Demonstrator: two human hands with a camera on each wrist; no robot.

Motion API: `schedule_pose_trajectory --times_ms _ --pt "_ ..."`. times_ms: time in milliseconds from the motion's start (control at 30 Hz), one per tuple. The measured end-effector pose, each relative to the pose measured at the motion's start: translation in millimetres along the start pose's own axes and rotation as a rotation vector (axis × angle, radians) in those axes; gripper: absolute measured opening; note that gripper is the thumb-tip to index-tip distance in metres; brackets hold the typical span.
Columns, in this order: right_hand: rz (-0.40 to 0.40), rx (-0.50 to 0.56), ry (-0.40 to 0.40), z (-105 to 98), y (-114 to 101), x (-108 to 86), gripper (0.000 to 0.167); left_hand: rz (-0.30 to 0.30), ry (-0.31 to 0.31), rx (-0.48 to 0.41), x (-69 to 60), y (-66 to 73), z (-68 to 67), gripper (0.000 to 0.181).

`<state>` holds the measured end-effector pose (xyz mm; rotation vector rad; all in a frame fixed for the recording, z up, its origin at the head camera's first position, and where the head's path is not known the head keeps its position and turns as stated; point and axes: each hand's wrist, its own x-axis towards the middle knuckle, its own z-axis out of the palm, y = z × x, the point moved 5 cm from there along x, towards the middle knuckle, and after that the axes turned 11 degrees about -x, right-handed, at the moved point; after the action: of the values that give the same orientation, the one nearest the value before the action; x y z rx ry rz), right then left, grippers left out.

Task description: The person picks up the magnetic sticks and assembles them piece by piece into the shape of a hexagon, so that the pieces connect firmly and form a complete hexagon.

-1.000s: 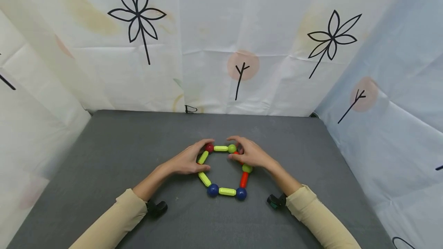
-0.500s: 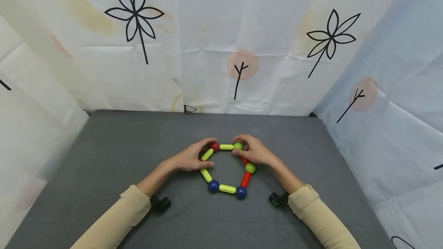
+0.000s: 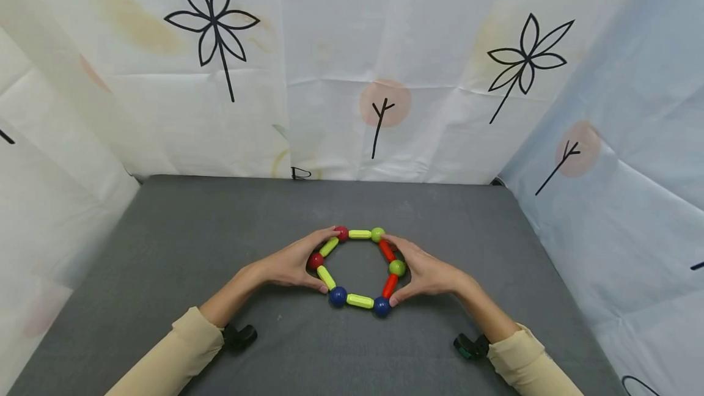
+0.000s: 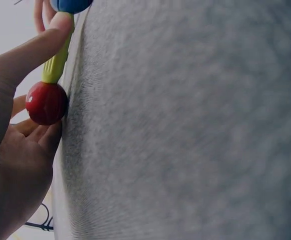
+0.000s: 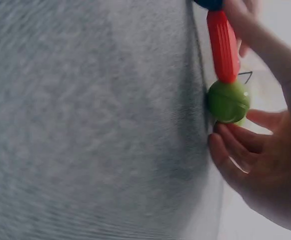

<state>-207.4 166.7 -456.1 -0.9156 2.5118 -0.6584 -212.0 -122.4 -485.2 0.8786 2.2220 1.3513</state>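
Observation:
A closed ring of toy building sticks and balls lies flat in mid-table, with a yellow-green stick (image 3: 360, 301) at its near side. My left hand (image 3: 294, 261) grips the ring's left side. Its thumb touches the yellow-green stick by the left blue ball (image 3: 338, 297), its fingers reach the far red ball (image 3: 341, 234), and the other red ball (image 4: 46, 103) sits inside the grip. On the right side, my right hand (image 3: 426, 269) spans the two red sticks, thumb at the right blue ball (image 3: 382, 306), fingertips near the far green ball (image 3: 377, 234). The nearer green ball (image 5: 228, 101) sits within its curve.
The grey table (image 3: 264, 200) carries the ring. White patterned cloth (image 3: 330, 47) hangs behind it and along both sides. A black wrist camera (image 3: 240, 338) sits at the left cuff, and another black camera (image 3: 470, 346) at the right one.
The ring first shifted slightly right and back, then stayed nearly still. My right hand left the far green ball and moved to span the ring's right side. My left hand slid outward, uncovering the left red ball.

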Motion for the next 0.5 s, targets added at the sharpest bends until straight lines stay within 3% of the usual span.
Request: schedule_pose_trajectory --times_ms 267,500 --pt "0.023 -0.035 0.064 -1 9 6.0 0.115 -0.012 0.017 0.004 -1.1 -0.2 2.3 0.114" --pt "-0.022 -0.028 0.118 -5 12 11.2 0.101 -0.015 0.024 0.015 -1.9 -0.2 1.9 0.113"
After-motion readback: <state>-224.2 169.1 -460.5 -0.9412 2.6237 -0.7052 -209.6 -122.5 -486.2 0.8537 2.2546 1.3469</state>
